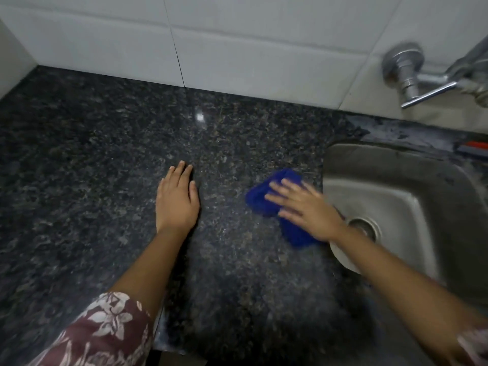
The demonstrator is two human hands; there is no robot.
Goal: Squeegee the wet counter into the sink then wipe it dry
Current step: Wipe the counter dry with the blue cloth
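The dark speckled granite counter (105, 159) fills most of the view. A crumpled blue cloth (260, 199) lies on it close to the left rim of the steel sink (412, 207). My right hand (309, 210) presses flat on the cloth with fingers spread, blurred by motion. My left hand (176, 199) rests palm down on the bare counter to the left of the cloth, holding nothing. A red and grey squeegee (472, 147) shows partly at the right edge, behind the sink.
White wall tiles (237, 43) rise behind the counter. A chrome tap with a lever handle (412, 75) juts from the wall above the sink. The sink drain (365, 228) sits just past my right wrist. The counter's front edge runs near my left sleeve.
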